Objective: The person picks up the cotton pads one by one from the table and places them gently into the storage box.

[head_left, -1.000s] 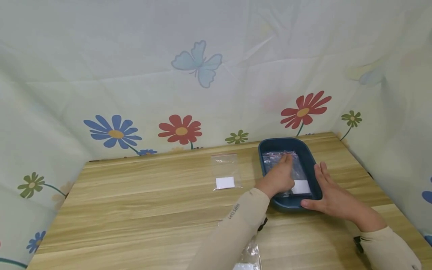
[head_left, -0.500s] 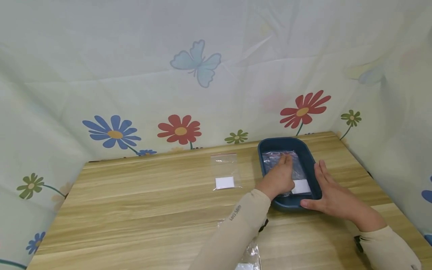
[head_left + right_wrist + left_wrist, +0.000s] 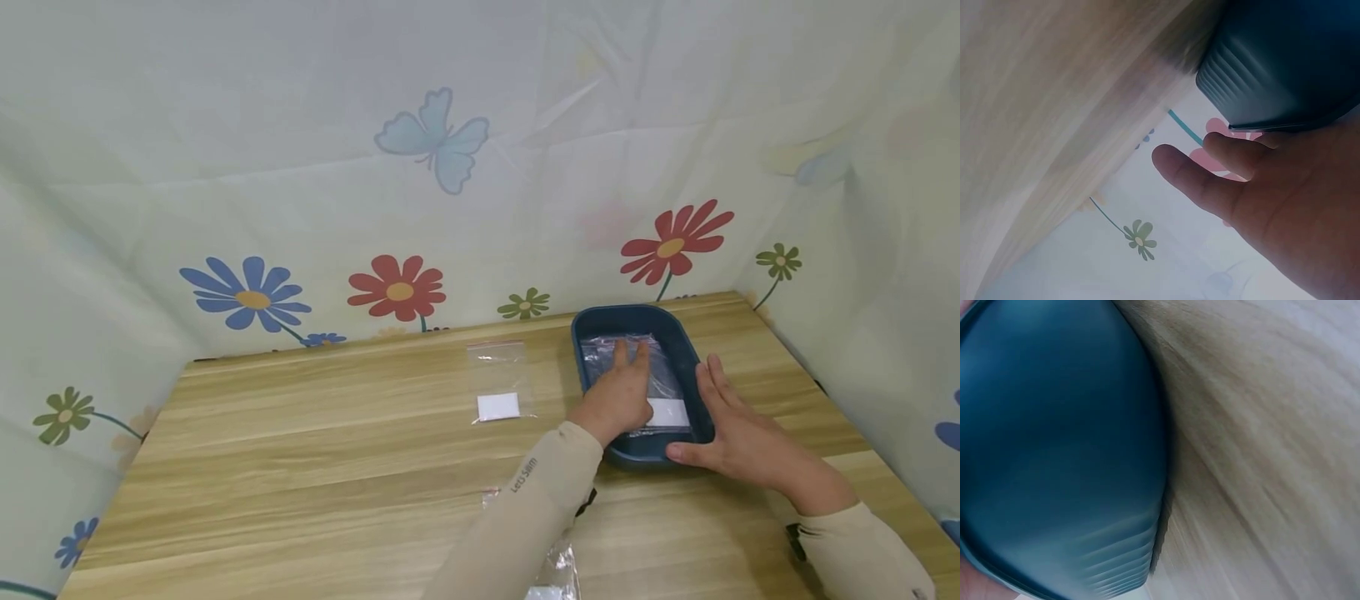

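A dark blue tray (image 3: 633, 460), oblong with rounded corners, sits on the wood-grain table (image 3: 337, 458) and holds clear plastic bagging — how many layers cannot be told. The bagging (image 3: 665, 379) lies flat on the tray floor, crinkled and shiny towards the far end, with a white label (image 3: 669, 413) at its near end. The person's left hand (image 3: 617, 402) reaches into the tray, two fingers straight and spread upon the plastic; its thumb is hidden. The right hand (image 3: 742, 437) is spread at the tray's right side, fingers extended and thumb at the near corner, touching the tray without curling round it. Left of the tray lies a clear bag (image 3: 498, 371) with a reddish closure line and a white insert (image 3: 498, 407). Another bag (image 3: 558, 567) lies nearer — partly covered by the left sleeve (image 3: 536, 492).
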A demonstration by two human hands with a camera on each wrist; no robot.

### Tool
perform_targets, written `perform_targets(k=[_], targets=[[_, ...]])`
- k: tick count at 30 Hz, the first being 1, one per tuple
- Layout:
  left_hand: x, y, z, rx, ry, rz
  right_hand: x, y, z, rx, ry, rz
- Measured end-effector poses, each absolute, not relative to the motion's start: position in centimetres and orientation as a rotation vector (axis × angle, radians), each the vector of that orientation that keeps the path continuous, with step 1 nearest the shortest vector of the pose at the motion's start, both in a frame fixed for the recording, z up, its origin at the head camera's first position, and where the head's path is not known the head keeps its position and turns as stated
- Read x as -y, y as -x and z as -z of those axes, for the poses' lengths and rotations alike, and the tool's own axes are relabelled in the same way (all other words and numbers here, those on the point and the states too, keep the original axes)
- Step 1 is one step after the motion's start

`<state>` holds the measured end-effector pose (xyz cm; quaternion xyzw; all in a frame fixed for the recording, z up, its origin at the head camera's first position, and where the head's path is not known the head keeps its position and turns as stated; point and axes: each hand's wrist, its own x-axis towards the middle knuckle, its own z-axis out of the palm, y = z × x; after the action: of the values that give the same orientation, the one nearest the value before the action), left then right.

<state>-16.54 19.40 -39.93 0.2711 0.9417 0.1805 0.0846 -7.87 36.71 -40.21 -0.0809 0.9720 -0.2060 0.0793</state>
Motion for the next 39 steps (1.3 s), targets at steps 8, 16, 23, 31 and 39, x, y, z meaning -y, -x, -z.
perform_targets(k=[8, 16, 23, 31, 39], targets=[[-19.5, 16.4, 39.8, -2.816, -0.778, -0.520, -36.7, 7.9, 40.4, -2.906, 0.239, 0.623], [-19.8, 15.8, 39.8, -2.897, -0.727, -0.398, -36.7, 7.9, 40.5, -2.907, 0.249, 0.645], [-19.4, 15.2, 38.8, -2.976, -0.721, -0.265, -36.7, 8.0, 40.4, -2.887, 0.218, 0.657], [-12.8, 16.1, 36.6, -2.770, -1.175, -0.726, -36.8, 7.9, 40.4, -2.899, 0.233, 0.658], [-2.8, 18.9, 37.5, -2.696, -0.851, -1.075, -36.9, 7.8, 40.5, -2.887, 0.206, 0.657]])
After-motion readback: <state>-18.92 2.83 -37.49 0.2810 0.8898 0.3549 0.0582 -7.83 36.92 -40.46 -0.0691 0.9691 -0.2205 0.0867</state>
